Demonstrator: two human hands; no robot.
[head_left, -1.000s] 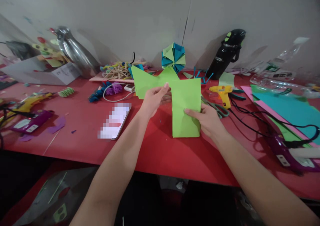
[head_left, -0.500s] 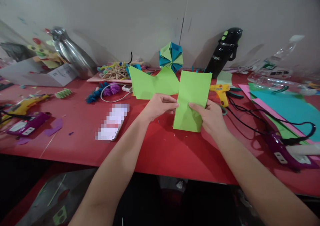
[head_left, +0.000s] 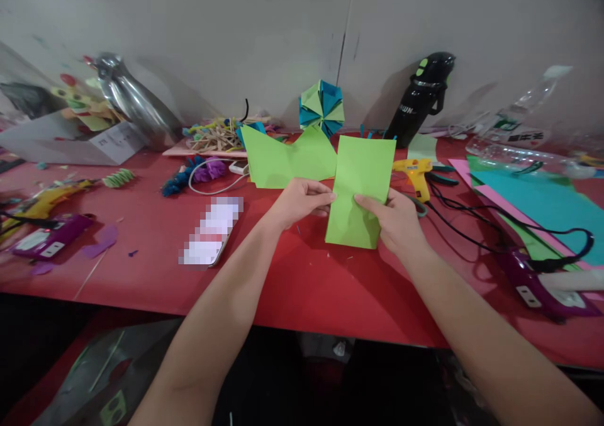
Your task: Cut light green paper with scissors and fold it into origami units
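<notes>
Pinching left edge of bright-green rectangular paper (head_left: 362, 175): left hand (head_left: 302, 202). Right hand (head_left: 400, 221) grips right side. Paper between hands, long axis near-upright, top leaning right.

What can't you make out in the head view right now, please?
In the head view:
- Some fingers of the right hand: hidden behind the rectangular bright green paper.
- Screen of the flat rectangular phone: blurred by pixelation.
- Far part of the flat turquoise paper sheet: cut off by the right edge.
- Print on the clear plastic bottle: too small.
</notes>
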